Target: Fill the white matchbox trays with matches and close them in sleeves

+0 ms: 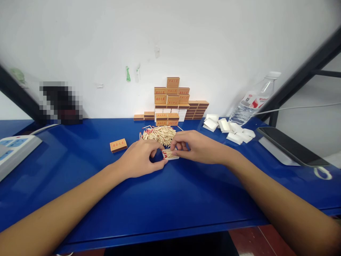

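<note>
A small white matchbox tray (169, 154) with red-tipped matches in it lies on the blue table (160, 199). My left hand (141, 158) pinches its left end with thumb and fingers curled. My right hand (195, 145) grips its right end and top, fingers closed over the matches. Just behind the hands lies a loose pile of matches (160, 134). A single closed orange matchbox (118, 145) rests to the left of my left hand.
Stacked orange matchboxes (173, 101) stand against the white wall. Several empty white trays (229, 128) lie at the right, by a tilted water bottle (252, 101). A phone (290, 145) sits far right, a power strip (13, 149) far left.
</note>
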Demonstrator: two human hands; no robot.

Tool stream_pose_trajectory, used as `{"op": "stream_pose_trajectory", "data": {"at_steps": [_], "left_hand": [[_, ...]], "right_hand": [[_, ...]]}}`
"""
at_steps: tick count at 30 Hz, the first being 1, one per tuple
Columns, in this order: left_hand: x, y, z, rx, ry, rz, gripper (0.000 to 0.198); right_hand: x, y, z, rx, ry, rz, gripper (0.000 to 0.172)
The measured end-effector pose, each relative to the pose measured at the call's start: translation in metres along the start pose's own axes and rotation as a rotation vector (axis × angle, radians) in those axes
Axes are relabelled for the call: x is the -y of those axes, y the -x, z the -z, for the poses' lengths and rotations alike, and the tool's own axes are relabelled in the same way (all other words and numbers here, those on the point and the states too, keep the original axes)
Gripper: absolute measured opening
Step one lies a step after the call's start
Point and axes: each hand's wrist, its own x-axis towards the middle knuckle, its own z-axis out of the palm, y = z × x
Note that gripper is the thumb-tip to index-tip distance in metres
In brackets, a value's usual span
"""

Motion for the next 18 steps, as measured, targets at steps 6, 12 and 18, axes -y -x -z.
{"op": "stream_pose_trajectory", "data": {"at_steps": [6, 12, 18], "left_hand": [[-0.0004, 0.0, 0.0, 0.003, 0.01, -0.015, 0.025], [0.0004, 0.0004, -0.0003, 0.01, 0.006, -0.018, 0.026], [-0.0017, 0.0001, 0.0002, 0.014, 0.016, -0.011, 0.027]], "right_hand": [[-0.002, 0.0011, -0.0026, 0.059, 0.05, -0.041, 0.01], [0.0005, 0.0017, -0.0005, 0.096, 0.051, -0.06, 0.01], [0.0057, 0.0004, -0.0024, 0.047, 0.087, -0.041, 0.014]]}}
